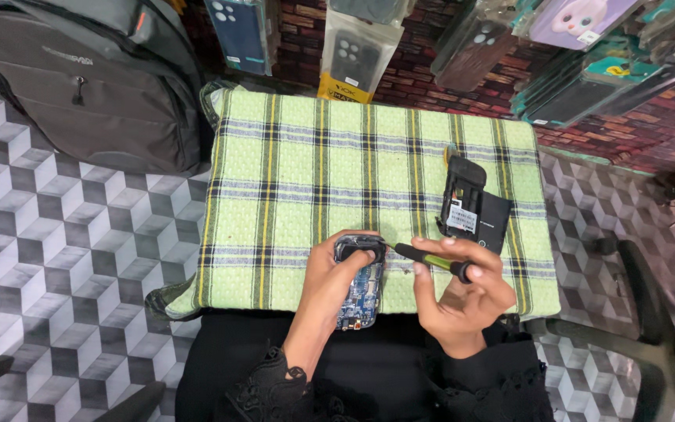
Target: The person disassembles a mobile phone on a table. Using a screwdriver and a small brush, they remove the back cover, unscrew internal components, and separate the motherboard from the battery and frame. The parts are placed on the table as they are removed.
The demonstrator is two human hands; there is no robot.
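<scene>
While the left hand [330,273] wraps around it, much of the opened phone [358,285] stays hidden.

Hidden parts: only the blue circuit board and the dark top end of the opened phone peek out past the fingers. Its left side is covered.

Hard to see: the tip of the screwdriver [430,261] is too small to make out where it meets the phone.

Phone place: it sits at the near edge of the green checked cloth [291,172], right in front of the person.

Phone direction: its long side runs away from the person, with the dark top end pointing far.

Left hand: fingers curled tight around the opened phone.

Right hand [458,293]: fingers pinch the screwdriver, which has a green and black handle.

Screwdriver direction: it lies slanted, tip pointing left toward the phone's top end.

Other parts: a black phone shell [462,199] leans on a flat black piece [498,223], off to the right on the cloth.

Around: a grey backpack [95,86] sits at the far left, on the cube-pattern floor [56,250].
</scene>
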